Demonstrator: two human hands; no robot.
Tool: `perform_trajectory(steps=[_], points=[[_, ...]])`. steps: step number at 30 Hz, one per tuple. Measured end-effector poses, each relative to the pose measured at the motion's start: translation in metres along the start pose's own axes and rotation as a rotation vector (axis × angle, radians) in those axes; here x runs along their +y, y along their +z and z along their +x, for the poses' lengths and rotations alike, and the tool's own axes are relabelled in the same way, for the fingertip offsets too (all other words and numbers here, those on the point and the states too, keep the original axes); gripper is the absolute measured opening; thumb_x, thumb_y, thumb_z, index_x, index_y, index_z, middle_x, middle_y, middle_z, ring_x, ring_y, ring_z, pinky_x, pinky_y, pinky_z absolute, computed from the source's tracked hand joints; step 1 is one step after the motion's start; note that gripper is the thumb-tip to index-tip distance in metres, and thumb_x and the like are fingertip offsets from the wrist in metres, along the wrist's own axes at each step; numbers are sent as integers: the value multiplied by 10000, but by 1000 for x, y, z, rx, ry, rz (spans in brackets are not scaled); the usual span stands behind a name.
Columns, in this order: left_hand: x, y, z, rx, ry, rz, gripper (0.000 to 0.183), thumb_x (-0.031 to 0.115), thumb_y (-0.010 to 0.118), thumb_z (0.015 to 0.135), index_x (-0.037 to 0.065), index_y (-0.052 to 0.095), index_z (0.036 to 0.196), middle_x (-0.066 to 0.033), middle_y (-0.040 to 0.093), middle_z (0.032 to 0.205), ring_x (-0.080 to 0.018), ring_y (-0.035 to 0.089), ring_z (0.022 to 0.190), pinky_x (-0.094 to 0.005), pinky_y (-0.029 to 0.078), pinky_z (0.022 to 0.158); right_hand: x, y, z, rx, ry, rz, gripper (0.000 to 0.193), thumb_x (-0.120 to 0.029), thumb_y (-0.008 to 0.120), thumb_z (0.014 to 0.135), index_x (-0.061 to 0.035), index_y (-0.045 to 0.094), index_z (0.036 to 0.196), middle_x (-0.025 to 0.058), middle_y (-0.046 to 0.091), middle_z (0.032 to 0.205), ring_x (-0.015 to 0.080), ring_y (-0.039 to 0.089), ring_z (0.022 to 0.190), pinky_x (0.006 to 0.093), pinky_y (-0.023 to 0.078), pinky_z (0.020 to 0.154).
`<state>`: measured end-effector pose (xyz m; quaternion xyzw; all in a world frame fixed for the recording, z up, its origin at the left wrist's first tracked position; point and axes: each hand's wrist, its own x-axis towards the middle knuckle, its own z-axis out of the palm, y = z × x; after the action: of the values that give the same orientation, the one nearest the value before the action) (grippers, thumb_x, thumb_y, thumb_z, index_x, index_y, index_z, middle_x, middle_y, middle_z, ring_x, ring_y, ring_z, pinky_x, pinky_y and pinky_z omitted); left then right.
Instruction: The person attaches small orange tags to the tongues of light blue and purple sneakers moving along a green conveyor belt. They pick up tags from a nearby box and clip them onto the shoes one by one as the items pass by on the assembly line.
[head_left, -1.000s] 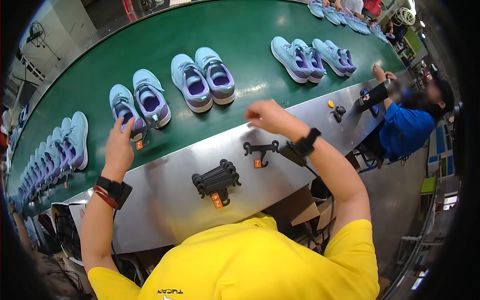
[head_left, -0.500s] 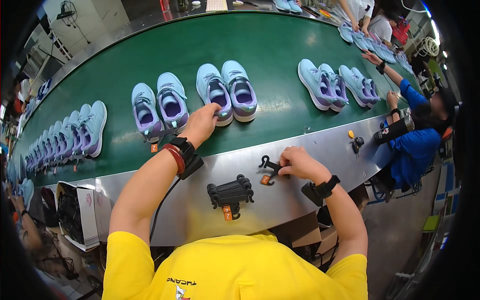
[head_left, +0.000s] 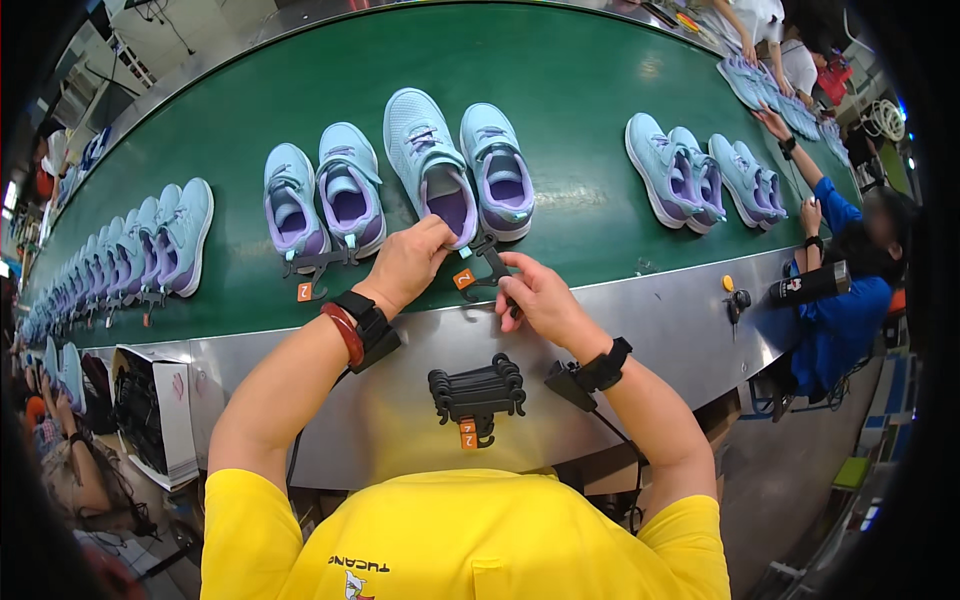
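Observation:
My left hand [head_left: 412, 262] pinches the heel of a light blue and purple sneaker [head_left: 424, 140], tilting it up off the green belt. Its mate, another sneaker [head_left: 500, 170], stands just to the right. Between finger and thumb, my right hand [head_left: 540, 300] holds a black plastic shoe hanger [head_left: 493, 262] with an orange tag [head_left: 463, 279], close behind the heels of this pair. To the left, a second pair of sneakers [head_left: 350, 190] has a black hanger [head_left: 322, 260] at its heels. A stack of black hangers [head_left: 476, 390] lies on the metal ledge before me.
A long row of sneakers [head_left: 180, 240] stands at far left, and two pairs [head_left: 675, 175] at right. A box of black hangers [head_left: 140, 410] sits left. On the right ledge are scissors [head_left: 738, 303] and a black bottle [head_left: 812, 285], beside a co-worker in blue [head_left: 850, 310].
My right hand has carried a hanger from the metal ledge forward to the shoe heels. My left hand has lifted and tilted the left sneaker of the pair.

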<state>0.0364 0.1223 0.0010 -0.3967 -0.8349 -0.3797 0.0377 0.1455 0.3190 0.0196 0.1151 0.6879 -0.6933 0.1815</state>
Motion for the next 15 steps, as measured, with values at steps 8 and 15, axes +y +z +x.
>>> perform_trajectory(steps=[8, 15], points=[[6, 2, -6, -16, 58, 146, 82, 52, 618, 780, 77, 599, 856, -84, 576, 852, -317, 615, 723, -406, 496, 618, -17, 11, -1, -38, -6, -456, 331, -219, 510, 957, -9, 575, 1205, 8, 524, 531, 83, 466, 459, 248, 382, 454], [-7, -4, -1, 94, 34, 205, 358, 26, 600, 774, 117, 566, 1118, -87, 604, 993, -317, 628, 785, -387, 514, 628, -38, 3, 25, -182, 34, -351, 288, -259, 513, 947, -29, 638, 1066, 18, 530, 527, 90, 470, 465, 266, 385, 485]])
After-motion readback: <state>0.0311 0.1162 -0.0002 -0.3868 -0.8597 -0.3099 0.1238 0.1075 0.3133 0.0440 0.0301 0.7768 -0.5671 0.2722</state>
